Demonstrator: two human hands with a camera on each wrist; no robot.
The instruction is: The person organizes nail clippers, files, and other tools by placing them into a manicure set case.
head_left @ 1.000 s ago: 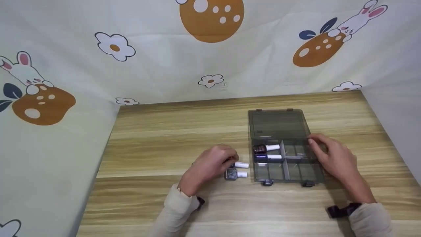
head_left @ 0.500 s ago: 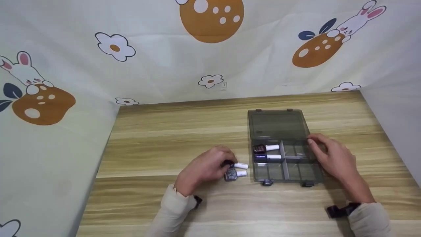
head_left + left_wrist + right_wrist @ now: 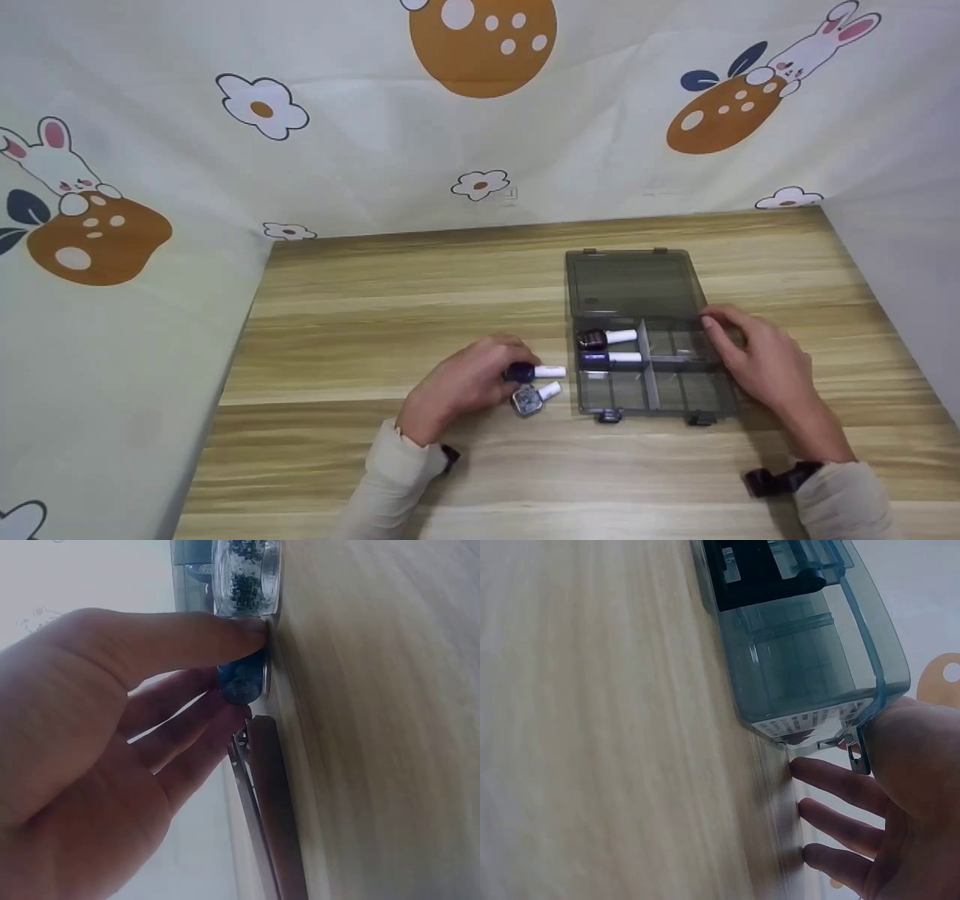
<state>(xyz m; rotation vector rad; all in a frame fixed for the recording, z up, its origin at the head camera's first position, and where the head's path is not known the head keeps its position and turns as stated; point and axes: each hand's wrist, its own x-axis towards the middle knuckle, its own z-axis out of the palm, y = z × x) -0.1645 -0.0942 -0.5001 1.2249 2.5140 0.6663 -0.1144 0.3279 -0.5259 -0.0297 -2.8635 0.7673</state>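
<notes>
My left hand (image 3: 469,382) pinches a dark blue nail polish bottle (image 3: 521,372) by its body, with the white cap pointing right. Thumb and fingers lie on either side of the bottle (image 3: 244,679) in the left wrist view. Just below it on the table is a clear nail polish bottle with dark glitter (image 3: 527,400), lying tilted. A nail clipper (image 3: 270,802) lies under the left hand, hidden in the head view. My right hand (image 3: 769,367) rests at the right edge of the open grey box (image 3: 652,412), several fingertips (image 3: 810,855) down on the table.
Inside the box's left compartments lie a dark red nail polish bottle (image 3: 592,340) and a purple one (image 3: 596,360), both white-capped. The transparent lid (image 3: 634,281) is folded back flat. A printed cloth (image 3: 360,150) walls in the wooden table (image 3: 360,300).
The dark blue bottle has come further out of the left fingers' cover, and the hand has shifted slightly left. The glitter bottle has turned, its cap now pointing up-right. The right hand stays put.
</notes>
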